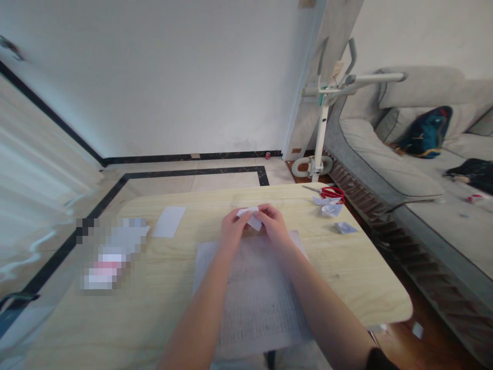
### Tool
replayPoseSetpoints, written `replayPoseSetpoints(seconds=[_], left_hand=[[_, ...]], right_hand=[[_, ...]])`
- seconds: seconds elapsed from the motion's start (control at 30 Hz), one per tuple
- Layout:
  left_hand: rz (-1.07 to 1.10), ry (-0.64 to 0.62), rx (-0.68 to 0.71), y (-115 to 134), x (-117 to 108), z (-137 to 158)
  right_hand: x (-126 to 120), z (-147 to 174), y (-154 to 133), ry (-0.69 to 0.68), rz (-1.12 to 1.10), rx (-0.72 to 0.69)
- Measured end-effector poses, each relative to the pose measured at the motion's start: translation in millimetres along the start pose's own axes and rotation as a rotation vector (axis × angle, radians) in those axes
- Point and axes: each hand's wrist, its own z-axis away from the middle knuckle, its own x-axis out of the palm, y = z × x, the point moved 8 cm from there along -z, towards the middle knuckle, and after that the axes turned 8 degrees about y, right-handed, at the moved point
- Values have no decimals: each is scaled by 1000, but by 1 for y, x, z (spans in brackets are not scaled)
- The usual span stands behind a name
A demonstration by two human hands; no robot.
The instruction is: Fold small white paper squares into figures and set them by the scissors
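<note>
A: State the item in hand.
B: A small piece of white folded paper (pixel 253 220), just below the centre of the frame. The left hand (pixel 232 222) and right hand (pixel 272 220) both hold it, fingers drawn close and pinching its edges.

A: Surface and surroundings?
B: A large printed sheet (pixel 262 298), lower centre, on a table (pixel 358 272). A blank sheet (pixel 168 222) lies left of centre. Right of centre, red-handled scissors (pixel 332 192) lie just beside crumpled paper (pixel 332 209). A plain wall (pixel 185 77) fills the upper frame; an exercise stand (pixel 322 123) is at upper right, a sofa (pixel 389 154) along the right edge.

A: Materials and shapes?
B: Table: pale wood grain, rounded corner. Sofa: grey upholstery, darker piping. Stand: white frame, grey grips. Curtain (pixel 42 180), left edge: white, hanging in folds.

A: Obscured?
B: Pixelation at left masks some objects; unidentifiable. Forearms (pixel 210 303) cover part of the printed sheet, its text illegible. Fingers hide some paper folds. The sofa is cut off at right.
</note>
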Motion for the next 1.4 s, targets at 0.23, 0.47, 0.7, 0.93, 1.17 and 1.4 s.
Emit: replayPoseSetpoints(seconds=[0.23, 0.47, 0.7, 0.93, 1.17, 1.4], left_hand=[[-181, 17, 108, 14, 1, 3], [-239, 41, 160, 19, -1, 5], [-256, 41, 206, 22, 0, 5], [-233, 58, 185, 19, -3, 4], [-183, 57, 131, 11, -5, 2], [-107, 86, 72, 9, -6, 2]], right_hand=[[0, -1, -3, -7, 49, -66], [0, 1, -3, -19, 51, -57], [2, 3, -5, -35, 75, -53], [2, 0, -1, -33, 41, -42], [-1, 0, -3, 5, 97, -50], [-4, -1, -2, 42, 110, -43]])
